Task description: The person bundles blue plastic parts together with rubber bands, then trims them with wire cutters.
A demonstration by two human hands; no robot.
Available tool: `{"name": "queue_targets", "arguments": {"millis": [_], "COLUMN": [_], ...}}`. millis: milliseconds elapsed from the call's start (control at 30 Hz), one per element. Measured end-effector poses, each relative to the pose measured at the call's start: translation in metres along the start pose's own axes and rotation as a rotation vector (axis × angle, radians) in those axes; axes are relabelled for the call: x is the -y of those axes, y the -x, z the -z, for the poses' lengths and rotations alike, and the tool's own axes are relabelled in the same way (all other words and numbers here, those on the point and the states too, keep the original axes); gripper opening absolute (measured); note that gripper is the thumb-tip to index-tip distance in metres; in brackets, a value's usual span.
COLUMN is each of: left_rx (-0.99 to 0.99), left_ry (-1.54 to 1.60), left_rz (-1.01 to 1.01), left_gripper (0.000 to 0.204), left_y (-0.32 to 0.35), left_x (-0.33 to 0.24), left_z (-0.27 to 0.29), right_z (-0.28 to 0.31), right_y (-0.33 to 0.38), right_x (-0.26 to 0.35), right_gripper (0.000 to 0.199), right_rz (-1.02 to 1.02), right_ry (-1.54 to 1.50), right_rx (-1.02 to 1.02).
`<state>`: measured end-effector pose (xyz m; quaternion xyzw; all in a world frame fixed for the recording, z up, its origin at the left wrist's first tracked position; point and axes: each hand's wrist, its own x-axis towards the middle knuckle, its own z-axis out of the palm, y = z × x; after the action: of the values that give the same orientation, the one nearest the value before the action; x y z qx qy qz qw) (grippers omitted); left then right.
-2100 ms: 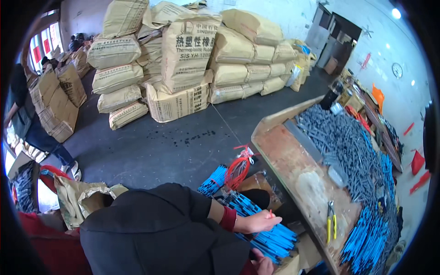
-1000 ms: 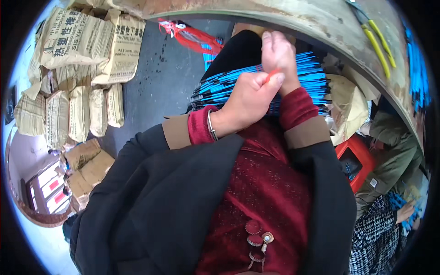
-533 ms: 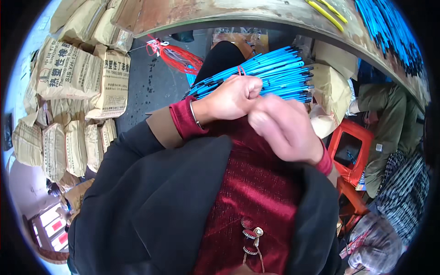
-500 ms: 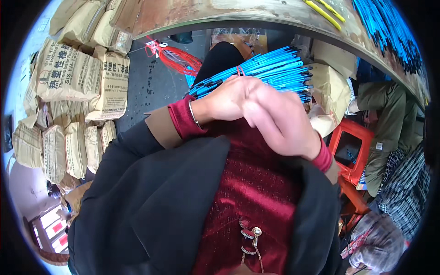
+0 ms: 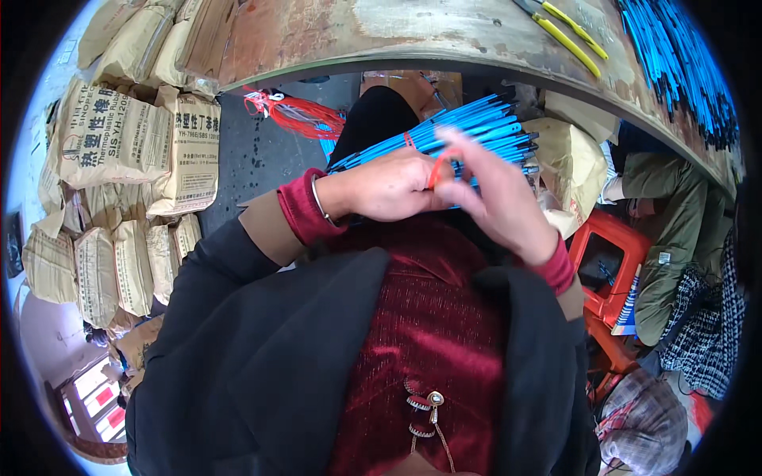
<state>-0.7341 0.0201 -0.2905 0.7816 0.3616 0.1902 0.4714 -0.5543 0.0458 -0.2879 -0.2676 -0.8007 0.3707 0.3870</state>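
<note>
Across my lap lies a bundle of thin blue strips with black ends [image 5: 468,131], with a red tie [image 5: 409,141] round its middle. My left hand [image 5: 389,188] is closed just in front of the bundle, knuckles up. A loop of red tie [image 5: 436,170] stands out from its fingertips, and the rest of it is hidden in the fist. Close on the right, my right hand [image 5: 508,206] is blurred by motion, its thumb and forefinger beside the red loop. Whether those fingers grip the loop does not show.
A bunch of red ties [image 5: 305,119] hangs beyond my left knee. The worn wooden table [image 5: 357,36] ahead holds yellow-handled pliers [image 5: 563,36] and more blue strips [image 5: 683,71]. Paper sacks [image 5: 115,135] are stacked left. A red stool [image 5: 619,246] and a seated person [image 5: 675,214] are right.
My hands were pressed together over the bundle. Now the right hand has drawn a little away from the left, and the red loop between them has come into sight.
</note>
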Motion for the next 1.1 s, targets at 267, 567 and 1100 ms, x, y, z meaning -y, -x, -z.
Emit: {"name": "queue_targets", "arguments": {"millis": [267,567,1100], "left_rx": [0.071,0.019,0.045], "left_ry": [0.039,0.059,0.057], "left_rz": [0.028,0.124,0.129], "left_gripper": [0.026,0.029,0.028], "left_y": [-0.013,-0.012,-0.027], "left_x": [0.013,0.001,0.002], "left_z": [0.029,0.031,0.022], "right_z": [0.023,0.080,0.021], "right_y": [0.021,-0.015,0.032], "right_x": [-0.013,-0.005,0.001], "right_gripper": [0.020,0.018,0.010], "right_rz": [-0.623,0.061,-0.384], "right_ry": [-0.589,0.672,0.077], "right_rx": [0.064,-0.715,0.105]}}
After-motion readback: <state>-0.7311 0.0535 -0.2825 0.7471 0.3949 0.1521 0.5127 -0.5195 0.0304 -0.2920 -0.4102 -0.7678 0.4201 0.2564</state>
